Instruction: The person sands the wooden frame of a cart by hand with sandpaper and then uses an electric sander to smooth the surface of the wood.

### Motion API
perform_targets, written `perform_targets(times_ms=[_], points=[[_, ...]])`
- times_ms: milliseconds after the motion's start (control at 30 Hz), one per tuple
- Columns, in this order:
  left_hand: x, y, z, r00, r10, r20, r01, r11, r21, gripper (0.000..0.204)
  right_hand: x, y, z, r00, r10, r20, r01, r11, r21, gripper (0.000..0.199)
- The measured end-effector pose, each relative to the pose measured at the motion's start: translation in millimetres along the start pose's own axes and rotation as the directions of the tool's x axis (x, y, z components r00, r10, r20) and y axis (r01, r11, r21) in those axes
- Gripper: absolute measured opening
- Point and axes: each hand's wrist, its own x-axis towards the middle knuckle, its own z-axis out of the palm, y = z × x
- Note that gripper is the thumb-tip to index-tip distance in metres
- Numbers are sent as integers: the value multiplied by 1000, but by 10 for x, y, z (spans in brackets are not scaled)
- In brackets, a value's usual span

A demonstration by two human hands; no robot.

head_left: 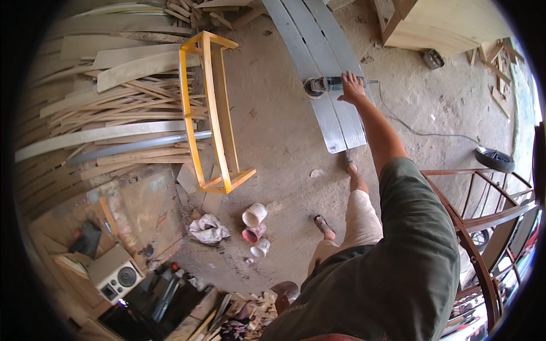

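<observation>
dusty brown floor [273,165] | left: stacked planks [136,71], yellow frame [214,113] | right: plywood box [449,28]

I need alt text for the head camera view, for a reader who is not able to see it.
A person's right hand is on a power tool, on top of a long grey panel. To the left are an orange frame and piles of wood strips; nearer to the person, small buckets lie on the dusty floor.

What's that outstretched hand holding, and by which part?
The right hand holds a corded disc power tool by the rear of its body, away from the disc.
</observation>
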Motion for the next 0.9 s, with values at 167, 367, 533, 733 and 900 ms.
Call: perform_targets(times_ms=[167, 367, 533, 733, 900], points=[[220, 488, -465, 1000, -9, 6, 9, 997, 81, 35, 553, -158, 290, 996, 67, 62, -62, 995, -83, 104], [882, 731, -921, 977, 203, 58, -210, 961, 179, 35, -323, -339, 453, 963, 135, 233, -264, 648, 714, 68], [1439, 956, -908, 856, 493, 157, -516, 837, 184, 35, -2140, -852, 718, 975, 125, 182, -189, 50, 981, 64], [2633, 1312, -888, 479, 809, 341, -878, 432, 208, 36, -4674, -1792, -564, 991, 69, 113, -22, -754, 657, 54], [2217, 2157, -690, -14, 910, 415, -977, -100, 187, 36, -5885, -2265, -1372, 802, 111, -587, 596, -86, 798, 83]])
